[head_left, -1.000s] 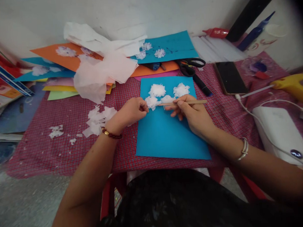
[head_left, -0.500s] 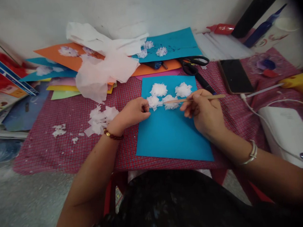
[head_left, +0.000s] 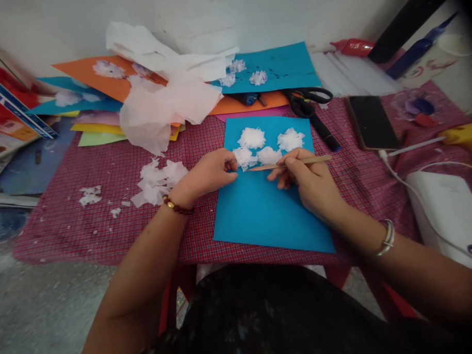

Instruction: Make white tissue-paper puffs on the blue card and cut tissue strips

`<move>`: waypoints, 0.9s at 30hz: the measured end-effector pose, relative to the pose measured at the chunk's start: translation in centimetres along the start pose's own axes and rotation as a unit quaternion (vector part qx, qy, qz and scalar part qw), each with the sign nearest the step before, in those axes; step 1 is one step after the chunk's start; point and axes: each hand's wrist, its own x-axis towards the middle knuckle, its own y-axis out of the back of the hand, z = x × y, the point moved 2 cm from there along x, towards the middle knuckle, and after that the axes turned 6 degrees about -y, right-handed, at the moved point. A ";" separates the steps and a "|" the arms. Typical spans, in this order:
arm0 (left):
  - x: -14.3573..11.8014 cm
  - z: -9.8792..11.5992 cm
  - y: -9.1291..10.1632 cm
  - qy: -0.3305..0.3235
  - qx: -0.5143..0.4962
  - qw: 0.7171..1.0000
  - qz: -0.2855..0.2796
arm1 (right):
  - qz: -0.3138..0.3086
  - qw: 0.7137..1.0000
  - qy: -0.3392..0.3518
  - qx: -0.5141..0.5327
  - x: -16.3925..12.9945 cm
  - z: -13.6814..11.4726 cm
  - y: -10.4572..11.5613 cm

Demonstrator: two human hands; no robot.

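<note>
My right hand is closed on a thin wooden stick, which points left. The stick's tip is just below the lower-left tissue puff. My left hand rests by the left edge of a blue paper sheet, its fingers curled in; what they hold, if anything, is hidden. Three more white puffs sit on the upper part of the sheet: an upper-left puff, an upper-right puff and a lower-right puff close to my right fingers.
Torn tissue pieces lie left of my left hand. Behind the sheet are black scissors, crumpled tissue and another blue sheet with puffs. On the right are a phone and a white device with a cable.
My right hand has moved left and slightly down with the stick, so its tip has left the gap between the lower puffs. My left hand stays by the sheet's edge, fingers still curled.
</note>
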 end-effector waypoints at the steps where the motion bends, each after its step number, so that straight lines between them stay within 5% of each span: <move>1: 0.0 0.1 0.0 0.003 0.000 1.000 -0.001 | 0.002 1.000 -0.001 0.001 0.0 0.0 0.0; 16: 0.1 0.2 0.1 0.000 0.009 1.000 -0.004 | 0.029 1.000 0.010 0.000 0.4 0.5 -0.5; 27: -0.2 0.5 0.7 0.018 -0.032 0.999 -0.012 | 0.082 0.986 -0.077 0.120 1.3 0.0 0.3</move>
